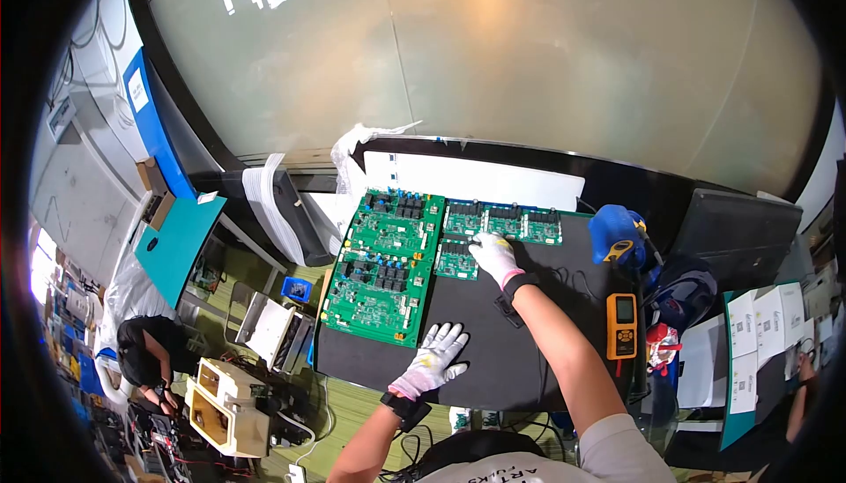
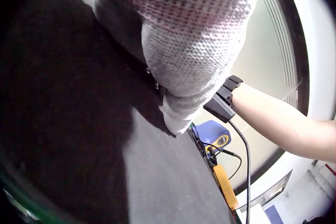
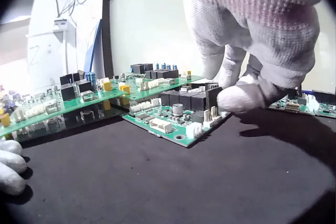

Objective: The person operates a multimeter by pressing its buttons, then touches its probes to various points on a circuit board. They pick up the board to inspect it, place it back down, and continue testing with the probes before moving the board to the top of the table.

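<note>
A small green circuit board (image 1: 456,261) with a row of black relays lies on the dark mat. My gloved right hand (image 1: 495,255) holds it at its right edge; in the right wrist view the thumb (image 3: 239,99) is beside the relays and the fingers (image 3: 212,66) bend down behind them. My gloved left hand (image 1: 433,359) rests on the mat with fingers spread, close to the lower corner of a large green circuit board (image 1: 374,311). In the left wrist view that glove (image 2: 194,50) presses near the mat, holding nothing.
Several small boards (image 1: 502,222) line the mat's back edge, and another large board (image 1: 394,223) lies at the left. A yellow meter (image 1: 622,326) and a blue tool (image 1: 617,234) stand at the right. Black cables (image 1: 577,280) cross the mat. Other people work at both sides.
</note>
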